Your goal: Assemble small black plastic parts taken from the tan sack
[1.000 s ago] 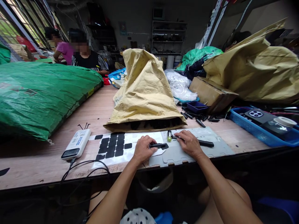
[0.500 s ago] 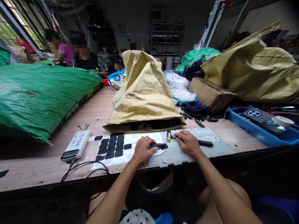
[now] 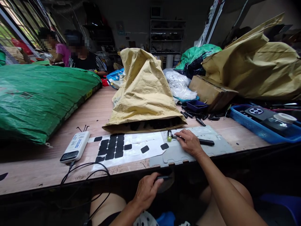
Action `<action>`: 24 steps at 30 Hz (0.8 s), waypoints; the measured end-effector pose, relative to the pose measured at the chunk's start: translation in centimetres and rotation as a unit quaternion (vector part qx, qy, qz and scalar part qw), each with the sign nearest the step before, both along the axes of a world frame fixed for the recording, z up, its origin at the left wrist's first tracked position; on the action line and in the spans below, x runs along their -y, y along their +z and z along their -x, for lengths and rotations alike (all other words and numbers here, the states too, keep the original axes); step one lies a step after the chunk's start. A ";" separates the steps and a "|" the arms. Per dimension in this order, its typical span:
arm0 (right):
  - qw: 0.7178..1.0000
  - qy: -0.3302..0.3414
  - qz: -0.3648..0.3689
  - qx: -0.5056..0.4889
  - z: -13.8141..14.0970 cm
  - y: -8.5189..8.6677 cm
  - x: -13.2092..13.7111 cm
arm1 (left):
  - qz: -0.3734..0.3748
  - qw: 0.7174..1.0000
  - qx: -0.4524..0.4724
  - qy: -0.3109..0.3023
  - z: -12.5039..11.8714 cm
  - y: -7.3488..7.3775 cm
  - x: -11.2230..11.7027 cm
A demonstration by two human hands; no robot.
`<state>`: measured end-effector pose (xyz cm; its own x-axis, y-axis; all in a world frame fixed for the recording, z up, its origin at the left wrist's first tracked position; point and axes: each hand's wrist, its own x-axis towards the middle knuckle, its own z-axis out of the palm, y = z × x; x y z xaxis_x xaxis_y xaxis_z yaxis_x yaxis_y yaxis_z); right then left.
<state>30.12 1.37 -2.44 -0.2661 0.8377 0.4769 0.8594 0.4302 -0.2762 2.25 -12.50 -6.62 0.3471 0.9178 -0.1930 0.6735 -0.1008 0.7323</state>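
Note:
Below the table's front edge, my left hand (image 3: 147, 190) is closed around a slim black rod-like piece (image 3: 164, 177); its exact kind is unclear. On the grey board (image 3: 188, 153), my right hand (image 3: 188, 142) is wrapped round a small hammer (image 3: 206, 142). The hammer's yellow-green and metal head (image 3: 169, 136) lies left of the fingers, and its black grip sticks out to the right. Just left is a white sheet (image 3: 134, 158) with black rounded squares (image 3: 111, 146) in rows. Two more black squares lie apart, one of them (image 3: 145, 149) near the sheet's middle.
An open brown paper sack (image 3: 143, 94) with dark pieces inside stands behind the sheet. A green sack (image 3: 42, 100) and a white power bank (image 3: 75, 146) with cables are left. On the right are a blue basket (image 3: 265, 135), a cardboard box (image 3: 209, 94) and loose black pieces. Two people sit at back left.
My left hand has moved from the sheet down below the table edge, carrying the black piece. Two black squares it partly covered now show. My right hand stays on the hammer.

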 end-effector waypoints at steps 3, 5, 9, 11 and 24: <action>1.000 -0.002 0.001 0.001 0.0 0.0 0.0 | 0.081 0.992 -0.076 0.064 0.4 -2.8 -0.7; 1.000 -0.003 0.005 0.004 0.0 0.0 0.1 | 0.108 0.987 -0.102 0.059 0.5 -3.5 -0.9; 1.000 0.000 0.008 0.004 0.0 0.1 0.1 | 0.093 0.988 -0.122 -0.009 0.1 -0.9 0.1; 1.000 0.003 0.007 0.002 0.0 0.0 0.0 | 0.060 0.992 -0.069 -0.089 -0.1 2.3 0.3; 1.000 -0.002 0.007 -0.002 0.1 0.0 0.1 | -0.185 0.922 -0.226 0.254 6.3 8.7 -19.6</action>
